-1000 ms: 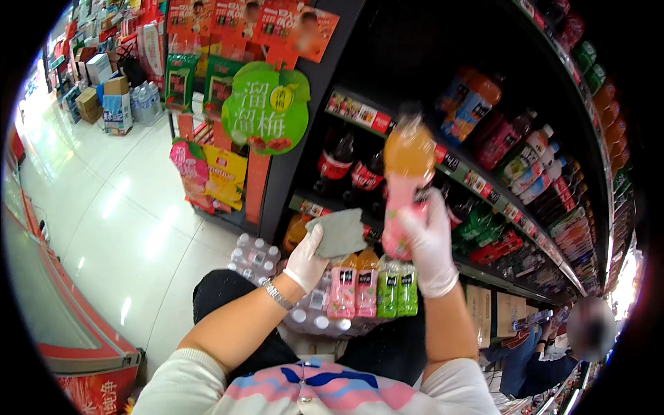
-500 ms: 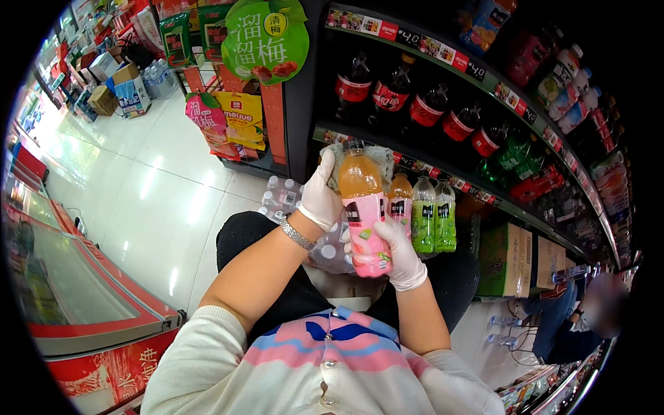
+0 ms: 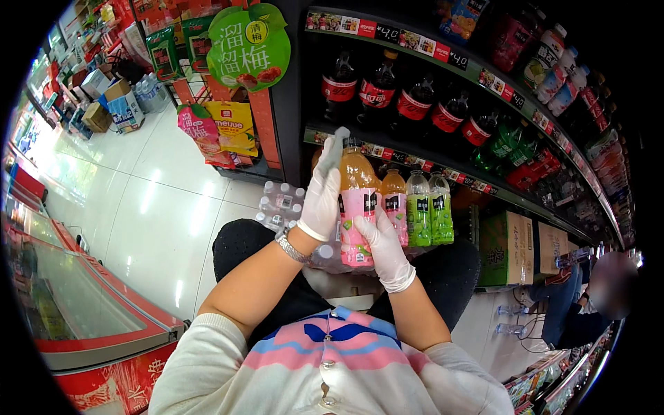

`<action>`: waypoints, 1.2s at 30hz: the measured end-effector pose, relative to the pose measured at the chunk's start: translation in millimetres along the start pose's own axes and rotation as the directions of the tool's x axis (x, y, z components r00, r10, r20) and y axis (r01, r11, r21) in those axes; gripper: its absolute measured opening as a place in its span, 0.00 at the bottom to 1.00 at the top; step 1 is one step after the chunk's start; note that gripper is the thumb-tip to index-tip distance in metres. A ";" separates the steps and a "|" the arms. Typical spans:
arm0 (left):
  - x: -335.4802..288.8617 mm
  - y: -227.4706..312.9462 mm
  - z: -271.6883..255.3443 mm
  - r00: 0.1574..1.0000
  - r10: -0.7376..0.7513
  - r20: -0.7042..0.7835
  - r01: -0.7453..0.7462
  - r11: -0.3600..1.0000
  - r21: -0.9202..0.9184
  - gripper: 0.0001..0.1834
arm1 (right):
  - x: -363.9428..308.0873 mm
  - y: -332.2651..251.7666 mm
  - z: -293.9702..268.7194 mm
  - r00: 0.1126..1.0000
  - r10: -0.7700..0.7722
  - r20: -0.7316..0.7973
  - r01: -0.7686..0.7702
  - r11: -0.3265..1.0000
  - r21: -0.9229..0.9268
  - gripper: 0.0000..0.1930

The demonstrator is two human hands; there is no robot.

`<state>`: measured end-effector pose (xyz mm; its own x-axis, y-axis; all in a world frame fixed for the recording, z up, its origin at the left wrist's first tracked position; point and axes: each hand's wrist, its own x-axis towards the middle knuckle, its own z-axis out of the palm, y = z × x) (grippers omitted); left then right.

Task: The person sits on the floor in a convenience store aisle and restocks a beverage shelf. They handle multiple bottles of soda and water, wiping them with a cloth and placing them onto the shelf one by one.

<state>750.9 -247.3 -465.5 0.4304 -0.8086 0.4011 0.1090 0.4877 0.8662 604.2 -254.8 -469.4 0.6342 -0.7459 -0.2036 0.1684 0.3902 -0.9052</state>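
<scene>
A large bottle of orange-coloured drink with a pink label (image 3: 356, 207) stands upright in front of me, its dark cap uppermost. My right hand (image 3: 389, 250), in a white glove, grips it low on its right side. Along the bottle's left side lies my gloved left hand (image 3: 321, 204), fingers pointing up, holding a grey-green cloth (image 3: 333, 149) near the bottle's neck. Part of the cloth is hidden by the fingers. Just beyond the right hand are another orange drink bottle with a pink label (image 3: 394, 200) and two clear bottles with green labels (image 3: 418, 207).
Shelves of dark cola bottles (image 3: 377, 93) rise ahead, with a price rail (image 3: 394, 34). Shrink-wrapped bottles (image 3: 280, 200) stand by my left knee. Cardboard boxes (image 3: 505, 249) are at the right, near a seated person (image 3: 570, 304). A red-trimmed freezer (image 3: 104, 304) stands left.
My left hand has turned edge-on and flattened along the bottle's left side, with the cloth now bunched narrowly at its fingertips. The bottle has shifted slightly left in view, still in my right hand.
</scene>
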 end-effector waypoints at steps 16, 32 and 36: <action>-20.1 9.1 2.0 0.694 0.284 0.661 -0.633 0.679 0.373 0.26 | -7.4 -8.3 -26.8 0.986 -0.145 -0.080 0.135 0.985 -0.111 0.24; -23.0 -1.2 -8.5 0.821 0.409 0.399 -0.550 0.754 0.359 0.32 | -7.2 -8.1 -31.8 0.920 0.133 0.368 -0.335 0.754 0.565 0.33; -23.3 -6.0 -2.9 0.895 0.330 0.301 -0.372 0.923 0.094 0.33 | -2.3 -8.9 -31.6 0.842 -0.011 0.539 -0.391 0.676 0.624 0.39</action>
<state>742.8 -230.4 -480.9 0.1517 -0.6614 0.7345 -0.1441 0.7204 0.6785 577.4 -273.6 -472.7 0.9392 -0.3412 0.0397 0.3369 0.8926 -0.2995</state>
